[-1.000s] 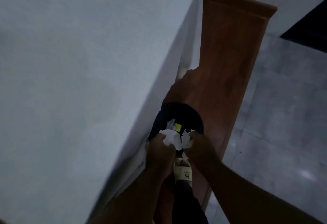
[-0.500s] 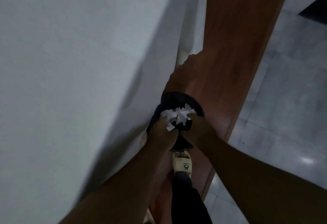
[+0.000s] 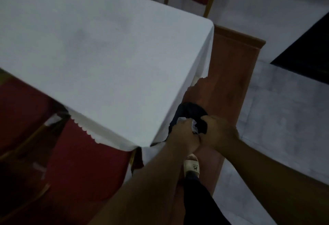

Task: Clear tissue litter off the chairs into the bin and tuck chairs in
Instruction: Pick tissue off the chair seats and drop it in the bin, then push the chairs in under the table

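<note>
Low and right of centre we see both hands pressed together over the black bin (image 3: 191, 112). The left hand (image 3: 183, 135) has its grip closed on white tissue (image 3: 194, 126), which sits at the bin's mouth between the hands. The right hand (image 3: 218, 133) has its grip closed on the bin's dark rim. The bin stands on a brown floor strip (image 3: 231, 75), just beside the white-clothed desk (image 3: 99, 59). A red chair (image 3: 85, 167) fills the lower left, partly under the cloth.
</note>
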The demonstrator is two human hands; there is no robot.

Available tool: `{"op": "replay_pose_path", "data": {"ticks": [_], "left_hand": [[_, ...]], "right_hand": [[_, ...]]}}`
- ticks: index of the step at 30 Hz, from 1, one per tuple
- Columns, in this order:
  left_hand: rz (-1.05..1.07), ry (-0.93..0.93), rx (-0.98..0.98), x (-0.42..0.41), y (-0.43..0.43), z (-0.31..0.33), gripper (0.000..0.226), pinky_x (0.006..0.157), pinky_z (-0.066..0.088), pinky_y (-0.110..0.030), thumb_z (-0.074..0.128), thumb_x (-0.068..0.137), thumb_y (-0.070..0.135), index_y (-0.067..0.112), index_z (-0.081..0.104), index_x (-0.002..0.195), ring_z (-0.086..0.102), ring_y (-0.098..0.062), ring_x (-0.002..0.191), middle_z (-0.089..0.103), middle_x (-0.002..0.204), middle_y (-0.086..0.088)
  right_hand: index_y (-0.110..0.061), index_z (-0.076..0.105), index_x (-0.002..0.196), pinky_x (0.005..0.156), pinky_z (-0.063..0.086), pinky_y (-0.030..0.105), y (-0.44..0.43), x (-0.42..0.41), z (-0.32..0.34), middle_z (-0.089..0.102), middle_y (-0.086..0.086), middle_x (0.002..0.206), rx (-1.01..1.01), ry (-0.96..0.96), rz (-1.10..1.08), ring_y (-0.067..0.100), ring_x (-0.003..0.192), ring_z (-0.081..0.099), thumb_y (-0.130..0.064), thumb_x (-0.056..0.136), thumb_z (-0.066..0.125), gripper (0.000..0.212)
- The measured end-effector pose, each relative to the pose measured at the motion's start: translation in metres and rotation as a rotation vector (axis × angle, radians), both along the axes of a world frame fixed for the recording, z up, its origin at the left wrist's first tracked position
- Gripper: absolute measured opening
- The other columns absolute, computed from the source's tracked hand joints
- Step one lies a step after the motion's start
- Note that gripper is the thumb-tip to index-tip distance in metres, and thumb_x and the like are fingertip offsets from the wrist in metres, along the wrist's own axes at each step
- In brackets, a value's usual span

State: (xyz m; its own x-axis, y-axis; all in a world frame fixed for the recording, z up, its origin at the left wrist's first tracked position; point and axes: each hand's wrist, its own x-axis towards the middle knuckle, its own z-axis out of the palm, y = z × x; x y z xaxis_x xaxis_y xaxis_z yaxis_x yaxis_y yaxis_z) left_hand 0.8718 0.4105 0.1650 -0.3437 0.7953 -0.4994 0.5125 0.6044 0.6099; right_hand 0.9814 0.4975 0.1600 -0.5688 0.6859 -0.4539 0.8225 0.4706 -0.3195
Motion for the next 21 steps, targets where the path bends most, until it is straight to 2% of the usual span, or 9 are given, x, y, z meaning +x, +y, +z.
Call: {"op": "replay_pose_path", "data": {"ticks": [3, 6, 8, 10, 16, 21], "left_hand": [[-0.021, 0.043, 0.109, -0.009, -0.072, 0.044, 0.037, 0.096, 0.046, -0.04, 0.057, 0.091, 0.013, 0.008, 0.054, 0.128, 0.054, -0.033, 0.117, 0.056, 0.128, -0.015], [-0.017, 0.102, 0.169, -0.029, -0.151, 0.079, 0.042, 0.101, 0.044, -0.044, 0.056, 0.093, 0.017, 0.005, 0.049, 0.132, 0.051, -0.035, 0.122, 0.053, 0.133, -0.017], [-0.003, 0.165, 0.162, -0.047, -0.194, 0.098, 0.051, 0.104, 0.041, -0.047, 0.056, 0.094, 0.026, 0.01, 0.042, 0.141, 0.046, -0.034, 0.128, 0.047, 0.141, -0.015], [0.003, 0.257, 0.143, -0.065, -0.233, 0.114, 0.052, 0.106, 0.04, -0.048, 0.054, 0.094, 0.031, 0.014, 0.041, 0.141, 0.045, -0.032, 0.13, 0.047, 0.143, -0.011], [0.135, 0.499, 0.031, -0.121, -0.338, 0.16, 0.065, 0.111, 0.029, -0.048, 0.054, 0.091, 0.04, 0.023, 0.03, 0.149, 0.036, -0.03, 0.136, 0.038, 0.152, -0.006], [0.235, 0.559, 0.0, -0.162, -0.417, 0.186, 0.061, 0.107, 0.038, -0.047, 0.055, 0.09, 0.044, 0.022, 0.038, 0.144, 0.044, -0.029, 0.13, 0.045, 0.146, -0.006]], "right_hand": [[-0.016, 0.064, 0.103, 0.081, 0.055, 0.043, -0.055, 0.004, 0.05, 0.066, 0.006, 0.103, 0.034, -0.027, -0.001, 0.025, 0.093, 0.062, -0.032, 0.082, 0.063, 0.026], [-0.023, 0.06, 0.116, 0.09, 0.053, 0.045, -0.112, -0.007, 0.095, 0.063, 0.004, 0.116, 0.054, -0.04, 0.014, 0.027, 0.105, 0.06, -0.042, 0.082, 0.062, 0.039], [-0.025, 0.054, 0.129, 0.095, 0.05, 0.045, -0.146, -0.021, 0.119, 0.059, 0.003, 0.129, 0.092, -0.035, 0.047, 0.028, 0.116, 0.056, -0.046, 0.083, 0.061, 0.051], [-0.029, 0.049, 0.137, 0.096, 0.049, 0.043, -0.178, -0.039, 0.141, 0.056, 0.001, 0.138, 0.103, -0.011, 0.078, 0.027, 0.122, 0.054, -0.051, 0.082, 0.061, 0.06], [-0.035, 0.047, 0.137, 0.096, 0.05, 0.047, -0.264, -0.098, 0.178, 0.056, -0.004, 0.139, 0.039, 0.143, 0.269, 0.025, 0.121, 0.055, -0.058, 0.079, 0.058, 0.063], [-0.032, 0.04, 0.145, 0.103, 0.045, 0.044, -0.328, -0.136, 0.188, 0.047, -0.003, 0.148, 0.005, 0.179, 0.348, 0.024, 0.13, 0.048, -0.062, 0.079, 0.061, 0.075]]}}
